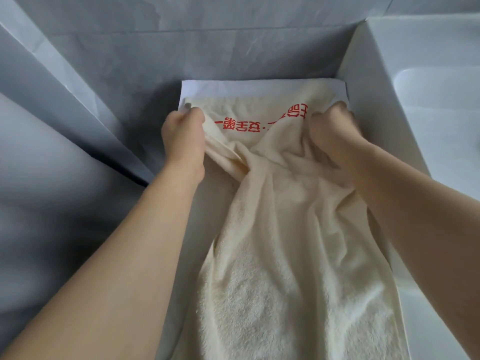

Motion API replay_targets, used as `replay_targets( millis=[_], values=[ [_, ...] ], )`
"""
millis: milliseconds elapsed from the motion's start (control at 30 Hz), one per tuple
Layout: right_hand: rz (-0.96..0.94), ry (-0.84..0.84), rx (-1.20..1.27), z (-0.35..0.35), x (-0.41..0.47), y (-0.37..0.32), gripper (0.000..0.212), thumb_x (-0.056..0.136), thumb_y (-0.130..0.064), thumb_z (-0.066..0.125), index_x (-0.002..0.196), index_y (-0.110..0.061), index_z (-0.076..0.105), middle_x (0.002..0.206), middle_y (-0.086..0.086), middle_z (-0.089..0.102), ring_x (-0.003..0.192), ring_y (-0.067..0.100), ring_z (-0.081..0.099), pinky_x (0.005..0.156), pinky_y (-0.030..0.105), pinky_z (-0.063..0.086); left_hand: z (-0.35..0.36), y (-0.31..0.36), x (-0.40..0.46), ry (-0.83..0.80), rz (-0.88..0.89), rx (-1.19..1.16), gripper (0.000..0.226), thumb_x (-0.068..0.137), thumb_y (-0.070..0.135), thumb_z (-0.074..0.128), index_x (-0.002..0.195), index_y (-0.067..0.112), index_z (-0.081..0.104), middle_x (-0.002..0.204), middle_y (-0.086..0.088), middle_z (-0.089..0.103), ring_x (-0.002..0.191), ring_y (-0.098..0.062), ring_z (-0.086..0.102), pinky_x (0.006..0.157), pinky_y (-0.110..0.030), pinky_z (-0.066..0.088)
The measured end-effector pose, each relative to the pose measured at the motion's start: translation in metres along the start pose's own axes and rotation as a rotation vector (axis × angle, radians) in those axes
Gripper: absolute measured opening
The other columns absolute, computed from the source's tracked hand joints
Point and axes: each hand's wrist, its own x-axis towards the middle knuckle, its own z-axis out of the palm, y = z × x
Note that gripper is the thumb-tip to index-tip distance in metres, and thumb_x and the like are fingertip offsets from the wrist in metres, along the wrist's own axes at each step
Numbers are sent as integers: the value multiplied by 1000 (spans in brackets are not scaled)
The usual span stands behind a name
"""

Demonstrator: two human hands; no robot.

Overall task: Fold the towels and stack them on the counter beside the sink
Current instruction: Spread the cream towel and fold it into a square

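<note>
The head view looks down on a cream towel (291, 255) that runs from the bottom of the frame up to the centre, where its far end lies spread flat with a line of red printed characters (241, 124) across it, reading upside down from here. That far end rests on top of a white folded towel (220, 88), whose upper strip and left edge show beyond the cream one, just above the middle of the frame. Both lie on a pale counter (441, 294) whose bare surface shows along the right side of the cream towel. The left hand (183, 133), left of centre, has its fingers curled round the towel's left edge, pinching the cloth near the start of the red print. The right hand (331, 136), right of centre, is bunched into a fist over the towel's right edge, gripping a gathered fold of the fabric so that creases run from it down toward the middle. Between the two hands the cloth sags and wrinkles. Both bare forearms reach in from the lower corners. At the right edge of the frame the white sink (439, 100) sits beside the counter, and grey marbled wall tiles (117, 55) fill the upper and left parts.
</note>
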Motion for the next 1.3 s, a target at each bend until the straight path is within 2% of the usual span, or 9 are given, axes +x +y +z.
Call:
replay_targets(
  millis=[133, 333, 467, 633, 800, 900, 1033, 1167, 1300],
  values=[
    [-45, -110, -21, 5, 4, -11, 40, 100, -12, 38, 137, 0, 43, 138, 20, 48, 125, 38, 48, 92, 36, 44, 4, 3, 31, -85, -257, 156, 31, 86, 21, 61, 115, 11, 61, 99, -6, 70, 81, -22, 69, 59, -26, 53],
    [-120, 192, 110, -18, 27, -11, 44, 93, -10, 34, 134, -10, 49, 133, 19, 54, 124, 37, 49, 102, 39, 40, 13, 17, 58, 106, 10, 213, 24, 90, 17, 47, 105, 22, 65, 98, 1, 71, 87, -19, 70, 79, -39, 61],
    [-145, 275, 84, -14, 33, -12, 47, 90, -5, 31, 132, -10, 52, 135, 20, 42, 118, 42, 49, 104, 41, 40, 10, 11, 60, 24, -84, 255, 27, 91, 27, 54, 116, 18, 59, 105, -4, 67, 94, -26, 68, 76, -40, 60],
    [-281, 416, -145, 10, 8, -21, 71, 80, -7, 43, 149, -8, 25, 143, 20, 27, 122, 40, 32, 105, 40, 17, -8, -6, 45, 20, 93, 362, 27, 85, 27, 62, 110, 22, 51, 101, 6, 61, 94, -18, 63, 82, -39, 55],
    [-572, 119, -306, 50, -7, -15, 50, 96, -34, 39, 144, -20, 38, 143, 11, 33, 131, 34, 32, 110, 42, 15, -8, -1, 27, 82, 144, 477, 59, 89, 21, 57, 142, 21, 31, 112, 6, 46, 86, -12, 53, 78, -30, 43],
    [-569, 23, -301, 68, -8, 4, 55, 101, -46, 25, 153, -28, 25, 159, 7, 21, 146, 27, 17, 118, 45, 7, -24, -14, -1, 125, 54, 301, 59, 77, 31, 65, 127, 18, 35, 117, -5, 53, 92, -20, 60, 79, -38, 54],
    [-604, 90, -308, 73, -13, 13, 60, 99, -50, 14, 153, -28, 25, 161, 5, 22, 148, 25, 17, 119, 46, 4, -25, -36, -42, -167, -409, 140, 29, 87, 31, 68, 101, 5, 64, 88, -16, 69, 69, -25, 66, 61, -35, 60],
    [-608, 110, -283, 73, -10, 13, 59, 98, -50, 18, 152, -29, 29, 160, 4, 25, 147, 24, 19, 119, 46, 7, -11, -40, -39, -107, -263, 99, 23, 82, 17, 55, 91, -2, 66, 93, -27, 70, 75, -28, 64, 79, -57, 57],
    [-603, 121, -265, 73, -9, 13, 58, 98, -50, 20, 151, -29, 31, 159, 1, 26, 147, 22, 20, 119, 44, 6, -23, -36, -36, 117, -109, -43, 16, 83, 26, 44, 77, 15, 54, 81, -10, 58, 74, -22, 54, 69, -46, 53]
  ],
)
